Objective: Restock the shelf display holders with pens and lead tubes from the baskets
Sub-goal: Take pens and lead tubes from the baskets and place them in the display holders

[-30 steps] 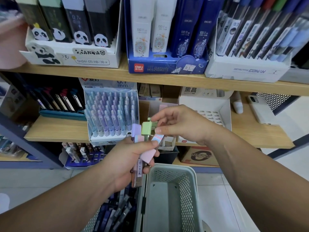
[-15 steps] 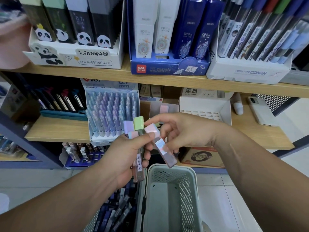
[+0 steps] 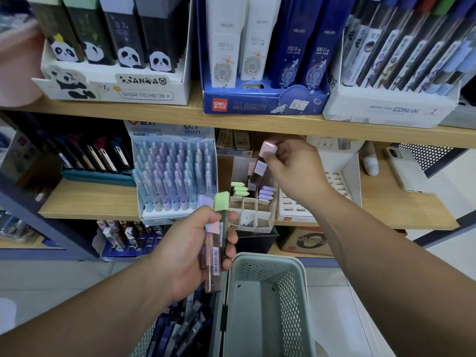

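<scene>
Right hand [image 3: 296, 171], pinching a pink-capped tube [image 3: 260, 168], has reached the holder [image 3: 257, 217], seemingly its middle row; left hand [image 3: 188, 251] still grips tubes [image 3: 215, 256].

Pink-capped lead tube [image 3: 260, 167], green-capped tube [image 3: 222, 203], grey-green perforated basket [image 3: 292, 305], panda-print box [image 3: 144, 92] (black on white)

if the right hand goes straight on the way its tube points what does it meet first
Probably the divided holder: the pink-capped tube in the right hand aims down into it, beside the purple-capped tubes. Depth unclear.
</scene>
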A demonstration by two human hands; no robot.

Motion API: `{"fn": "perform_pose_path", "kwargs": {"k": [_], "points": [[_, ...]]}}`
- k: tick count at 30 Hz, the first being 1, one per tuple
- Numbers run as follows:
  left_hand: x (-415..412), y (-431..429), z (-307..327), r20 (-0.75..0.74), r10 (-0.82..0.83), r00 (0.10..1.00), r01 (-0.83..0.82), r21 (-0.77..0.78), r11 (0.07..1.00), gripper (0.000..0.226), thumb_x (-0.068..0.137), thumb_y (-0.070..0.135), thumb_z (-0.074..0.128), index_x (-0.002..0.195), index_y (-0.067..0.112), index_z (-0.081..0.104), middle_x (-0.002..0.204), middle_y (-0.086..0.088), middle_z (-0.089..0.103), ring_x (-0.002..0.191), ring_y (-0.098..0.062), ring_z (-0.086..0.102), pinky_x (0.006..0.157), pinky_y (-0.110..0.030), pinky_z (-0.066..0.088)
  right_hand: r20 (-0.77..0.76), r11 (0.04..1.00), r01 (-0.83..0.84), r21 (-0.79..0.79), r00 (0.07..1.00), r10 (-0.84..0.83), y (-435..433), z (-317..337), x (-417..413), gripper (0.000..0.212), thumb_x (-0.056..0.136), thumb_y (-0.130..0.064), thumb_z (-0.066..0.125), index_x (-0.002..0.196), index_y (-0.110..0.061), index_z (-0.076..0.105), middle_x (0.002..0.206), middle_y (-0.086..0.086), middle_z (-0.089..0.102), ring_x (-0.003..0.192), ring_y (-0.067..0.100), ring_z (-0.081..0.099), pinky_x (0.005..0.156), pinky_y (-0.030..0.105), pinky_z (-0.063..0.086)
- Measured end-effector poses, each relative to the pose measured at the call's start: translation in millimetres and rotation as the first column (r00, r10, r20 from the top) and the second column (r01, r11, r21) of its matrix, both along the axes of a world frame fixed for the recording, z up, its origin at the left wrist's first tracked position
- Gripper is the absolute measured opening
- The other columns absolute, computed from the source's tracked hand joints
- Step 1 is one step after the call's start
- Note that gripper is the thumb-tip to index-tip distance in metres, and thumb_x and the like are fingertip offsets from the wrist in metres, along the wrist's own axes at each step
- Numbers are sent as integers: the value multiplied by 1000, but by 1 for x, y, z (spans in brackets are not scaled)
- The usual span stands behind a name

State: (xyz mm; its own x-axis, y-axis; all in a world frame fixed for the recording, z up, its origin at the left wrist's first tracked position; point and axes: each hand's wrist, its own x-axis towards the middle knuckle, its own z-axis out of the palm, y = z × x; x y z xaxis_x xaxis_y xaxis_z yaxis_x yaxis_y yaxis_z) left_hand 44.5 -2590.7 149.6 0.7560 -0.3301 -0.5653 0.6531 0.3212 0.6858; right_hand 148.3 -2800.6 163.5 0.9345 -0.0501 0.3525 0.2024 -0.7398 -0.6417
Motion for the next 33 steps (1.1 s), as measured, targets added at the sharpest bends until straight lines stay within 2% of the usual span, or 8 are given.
{"fn": "perform_pose_path", "kwargs": {"k": [4,9,15,19,22,25,27,33], "points": [[-1,3,2,5,-2,1000,2,-5,1000,35,95,25,46,112,5,68,75,-14,61,54,-24,54,47,-31,46,40,991,-109,-73,993,112,0,-9,-1,7,90,-21,69,97,-24,71,74,-14,62,69,10,60,65,30,51],[-2,3,5,4,56,998,-56,9,998,30,95,27,45,80,6,61,74,-17,61,52,-25,53,45,-31,46,8,981,-86,-173,996,89,-1,-13,3,8,85,-23,76,90,-29,72,84,-10,65,80,14,61,72,32,52],[-2,2,7,30,76,997,-77,25,997,41,99,28,45,80,5,73,80,-19,63,53,-24,54,48,-33,47,-27,954,-104,-280,995,100,2,-12,3,7,84,-25,77,90,-24,77,93,-5,65,91,19,60,79,37,53],[-2,0,10,58,130,990,-130,-15,991,34,102,31,51,107,0,64,84,-16,67,56,-24,56,48,-31,51,-13,956,-81,-282,997,81,7,1,-2,15,92,-38,69,96,-26,76,90,-8,68,88,14,61,77,33,52],[-1,-3,14,68,210,975,-208,-42,977,32,99,31,57,112,3,61,80,-13,65,57,-23,58,50,-32,54,-126,966,-257,31,958,259,21,24,-16,21,87,-43,74,80,-23,72,70,-4,66,65,5,57,64,29,49],[0,-7,17,85,286,954,-281,-65,957,37,99,28,58,121,-2,59,77,-12,64,59,-22,62,53,-35,56,-297,830,-507,235,775,558,36,45,-38,30,72,-36,89,75,-15,68,65,2,64,60,9,54,59,33,46],[-1,-10,18,91,299,950,-291,-88,953,38,101,26,57,127,-2,57,77,-12,68,59,-22,65,54,-35,57,-373,779,-593,203,689,621,45,50,-48,35,66,-29,95,78,-15,66,62,-2,62,57,9,54,57,33,45],[-2,-13,22,81,235,969,-219,-169,961,42,100,33,53,125,0,59,107,-24,72,79,-34,72,65,-50,63,-429,857,-515,-5,776,463,45,50,-60,55,55,-37,98,95,-30,62,62,-9,61,53,1,54,53,23,43]]}}
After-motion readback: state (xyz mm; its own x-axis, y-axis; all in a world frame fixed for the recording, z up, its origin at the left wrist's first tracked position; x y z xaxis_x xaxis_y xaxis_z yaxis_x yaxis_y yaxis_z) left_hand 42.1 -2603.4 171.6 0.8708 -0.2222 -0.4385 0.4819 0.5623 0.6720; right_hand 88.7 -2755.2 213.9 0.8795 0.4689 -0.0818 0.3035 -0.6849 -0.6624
